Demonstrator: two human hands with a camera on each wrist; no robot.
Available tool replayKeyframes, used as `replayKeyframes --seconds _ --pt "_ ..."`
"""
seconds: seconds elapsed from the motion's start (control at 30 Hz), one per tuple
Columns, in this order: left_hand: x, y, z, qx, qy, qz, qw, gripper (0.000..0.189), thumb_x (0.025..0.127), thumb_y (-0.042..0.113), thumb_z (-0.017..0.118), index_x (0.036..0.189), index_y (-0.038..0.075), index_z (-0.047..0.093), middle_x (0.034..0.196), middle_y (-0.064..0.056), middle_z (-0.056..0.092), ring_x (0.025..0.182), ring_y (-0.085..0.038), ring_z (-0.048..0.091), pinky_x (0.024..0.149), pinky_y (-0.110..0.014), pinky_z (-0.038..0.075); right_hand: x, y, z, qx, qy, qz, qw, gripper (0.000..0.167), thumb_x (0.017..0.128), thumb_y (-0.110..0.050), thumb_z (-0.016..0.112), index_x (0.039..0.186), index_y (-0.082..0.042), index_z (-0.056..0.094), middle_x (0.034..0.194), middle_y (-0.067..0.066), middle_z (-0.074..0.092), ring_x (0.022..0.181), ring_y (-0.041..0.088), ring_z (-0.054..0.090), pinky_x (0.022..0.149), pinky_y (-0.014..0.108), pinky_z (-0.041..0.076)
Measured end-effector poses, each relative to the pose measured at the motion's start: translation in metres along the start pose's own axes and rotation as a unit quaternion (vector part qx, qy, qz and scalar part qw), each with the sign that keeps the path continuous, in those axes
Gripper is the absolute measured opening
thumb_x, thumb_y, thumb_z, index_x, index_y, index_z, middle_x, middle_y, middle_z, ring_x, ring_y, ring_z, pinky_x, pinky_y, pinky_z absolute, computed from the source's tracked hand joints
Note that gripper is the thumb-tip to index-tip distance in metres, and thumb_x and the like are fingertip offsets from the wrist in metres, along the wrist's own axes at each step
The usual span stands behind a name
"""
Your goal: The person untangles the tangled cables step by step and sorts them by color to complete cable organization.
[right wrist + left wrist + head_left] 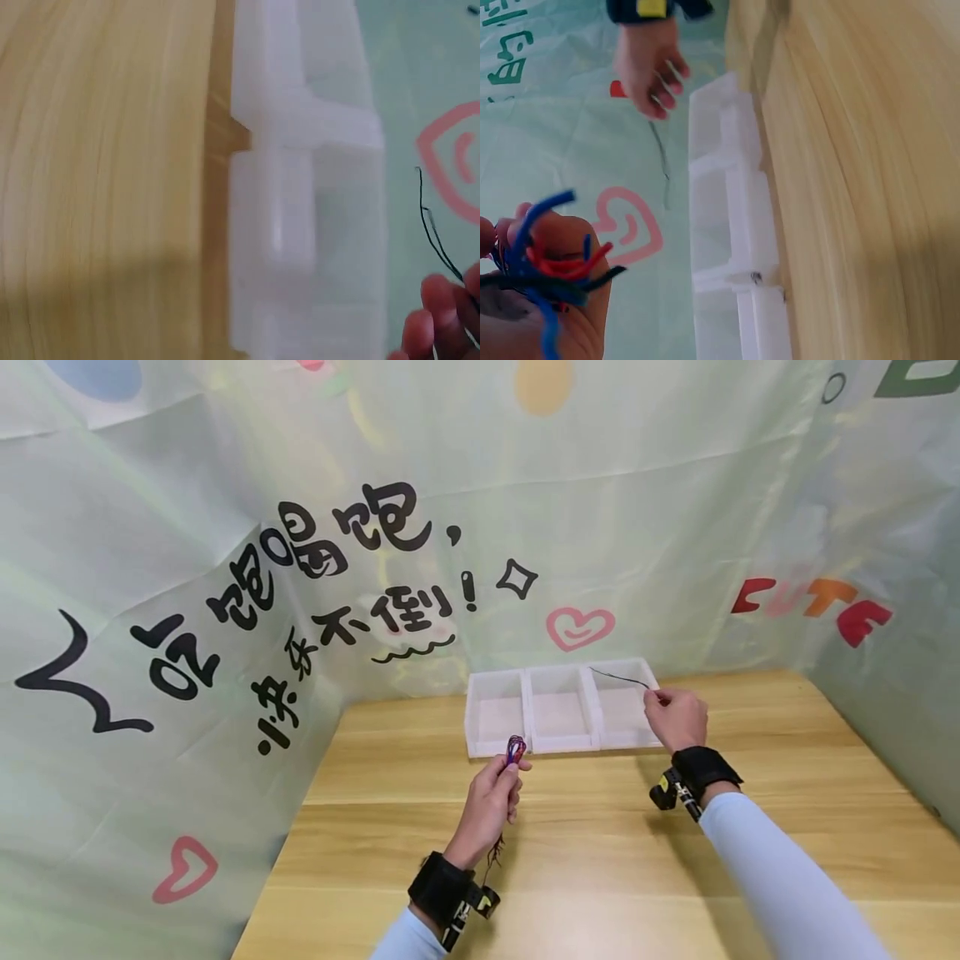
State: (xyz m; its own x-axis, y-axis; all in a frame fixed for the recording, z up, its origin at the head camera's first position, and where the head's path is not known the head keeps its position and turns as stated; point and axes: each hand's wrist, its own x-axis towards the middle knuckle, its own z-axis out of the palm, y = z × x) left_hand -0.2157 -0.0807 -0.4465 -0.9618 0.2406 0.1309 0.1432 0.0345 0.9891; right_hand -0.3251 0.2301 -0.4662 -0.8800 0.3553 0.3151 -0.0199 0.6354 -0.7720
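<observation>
My left hand (486, 802) grips a looped bundle of thin coloured wires (515, 750) in front of a white box. In the left wrist view, blue, red and black wire ends (551, 274) stick out of that hand; in the head view, dark strands hang below it. My right hand (677, 718) pinches a thin black wire (621, 677) over the right compartment of the white three-compartment box (570, 745). The right wrist view shows two dark strands (430, 232) reaching out from the fingertips (437, 292). Part of the bundle is hidden inside the left hand.
The box stands at the back of the wooden table (592, 852), close to a printed fabric sheet (660, 543) that hangs behind and along the sides. Each wrist wears a black strap (442, 889) with a small camera.
</observation>
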Motion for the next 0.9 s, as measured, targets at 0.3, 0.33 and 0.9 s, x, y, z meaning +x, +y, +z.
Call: replayKeyframes --seconds 0.3,0.33,0.9 --pt "0.001 -0.004 0.012 0.000 -0.006 0.006 1.0000 0.029 0.110 0.027 0.045 0.121 0.009 0.065 0.074 -0.003 0.049 0.054 -0.013 0.043 0.046 -0.026 0.041 -0.001 0.004 0.015 -0.090 -0.012 -0.060 0.9941 0.044 0.098 -0.028 0.059 0.113 0.012 0.068 0.105 0.034 0.065 0.090 0.052 0.059 0.073 0.061 0.047" --pt "0.002 -0.004 0.012 0.002 -0.006 0.008 1.0000 0.030 0.110 0.028 0.044 0.122 0.011 0.066 0.074 -0.002 0.050 0.053 -0.013 0.044 0.045 -0.026 0.042 -0.002 0.003 0.014 -0.103 -0.011 -0.084 0.9911 0.045 0.097 -0.026 0.061 0.117 0.014 0.066 0.108 0.036 0.063 0.094 0.055 0.057 0.075 0.065 0.046" --pt "-0.004 0.001 0.016 -0.005 -0.057 0.007 0.9983 0.032 0.109 0.035 0.048 0.121 0.013 0.068 0.072 0.001 0.045 0.051 -0.010 0.039 0.042 -0.023 0.034 -0.045 -0.062 -0.018 0.054 -0.089 -0.277 0.9551 0.013 0.095 -0.014 0.072 0.104 -0.005 0.077 0.090 0.003 0.073 0.077 0.016 0.064 0.067 0.030 0.050"
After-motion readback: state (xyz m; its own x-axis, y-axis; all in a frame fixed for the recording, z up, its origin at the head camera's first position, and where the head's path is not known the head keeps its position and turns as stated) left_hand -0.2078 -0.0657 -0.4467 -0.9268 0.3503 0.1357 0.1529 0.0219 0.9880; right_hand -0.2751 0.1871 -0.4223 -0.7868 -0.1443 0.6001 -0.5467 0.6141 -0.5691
